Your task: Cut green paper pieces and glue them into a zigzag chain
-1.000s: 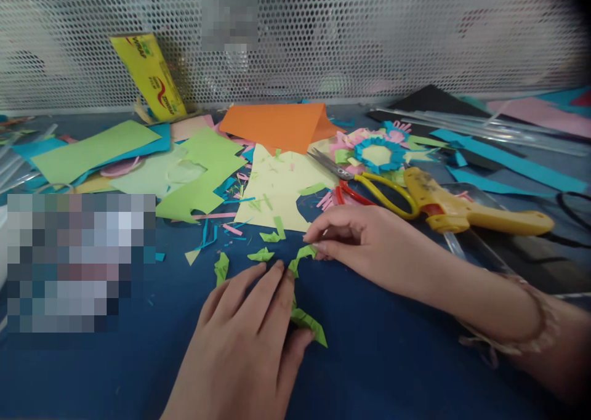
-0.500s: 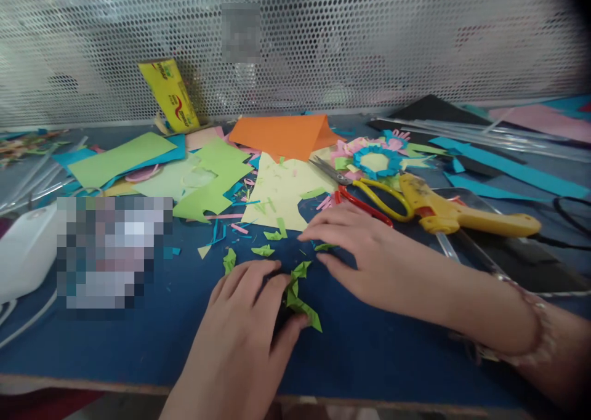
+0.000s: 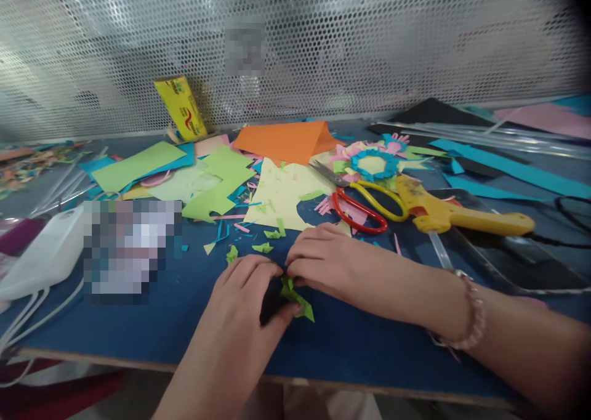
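Left hand [image 3: 249,297]: I see it pinching a crumpled green paper strip [image 3: 299,302].
Right hand [image 3: 323,261]: pinching the same strip.
Clear plastic tray [image 3: 512,269]: yellow glue gun [image 3: 447,214] across it.

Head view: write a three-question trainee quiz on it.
1. Fill the gap: the glue gun lies to the ___ of the scissors.
2. True or false: the right hand holds the scissors.
3. Which thing do the left hand and right hand both touch? A. green scrap B. orange paper C. glue gun

Key: 1 right; 2 false; 3 A.
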`<state>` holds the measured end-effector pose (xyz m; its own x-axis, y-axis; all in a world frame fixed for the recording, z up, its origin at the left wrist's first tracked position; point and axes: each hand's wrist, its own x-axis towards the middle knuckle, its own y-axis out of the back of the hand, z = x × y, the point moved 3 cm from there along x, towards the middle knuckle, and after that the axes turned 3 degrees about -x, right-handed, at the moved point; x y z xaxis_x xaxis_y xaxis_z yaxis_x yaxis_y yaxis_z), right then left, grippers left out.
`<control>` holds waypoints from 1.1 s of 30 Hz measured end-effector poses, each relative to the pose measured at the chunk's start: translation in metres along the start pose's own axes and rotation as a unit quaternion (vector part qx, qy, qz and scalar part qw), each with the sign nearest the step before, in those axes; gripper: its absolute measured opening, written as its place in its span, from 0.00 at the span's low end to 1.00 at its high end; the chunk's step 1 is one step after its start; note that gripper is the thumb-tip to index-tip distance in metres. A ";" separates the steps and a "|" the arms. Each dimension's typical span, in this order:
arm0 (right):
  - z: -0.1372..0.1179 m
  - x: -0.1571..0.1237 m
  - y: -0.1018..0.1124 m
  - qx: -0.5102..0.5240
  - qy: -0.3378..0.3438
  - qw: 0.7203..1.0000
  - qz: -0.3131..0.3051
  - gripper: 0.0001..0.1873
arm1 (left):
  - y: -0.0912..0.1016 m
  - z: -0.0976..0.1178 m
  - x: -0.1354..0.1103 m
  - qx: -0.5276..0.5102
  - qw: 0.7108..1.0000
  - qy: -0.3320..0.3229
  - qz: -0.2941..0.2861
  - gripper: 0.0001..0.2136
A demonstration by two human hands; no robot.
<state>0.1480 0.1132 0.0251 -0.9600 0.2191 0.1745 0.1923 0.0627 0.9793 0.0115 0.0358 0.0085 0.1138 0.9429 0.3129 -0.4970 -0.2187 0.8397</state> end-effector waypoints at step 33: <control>0.019 0.000 0.010 -0.023 -0.089 0.980 0.177 0.08 | 0.000 -0.005 0.000 -0.003 0.997 0.070 0.025 0.20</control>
<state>0.1535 0.1322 0.0329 -0.7838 0.3849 0.4874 0.4930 -0.0916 0.8652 0.0071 0.0370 0.0066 -0.0324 0.9566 0.2896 -0.5036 -0.2660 0.8220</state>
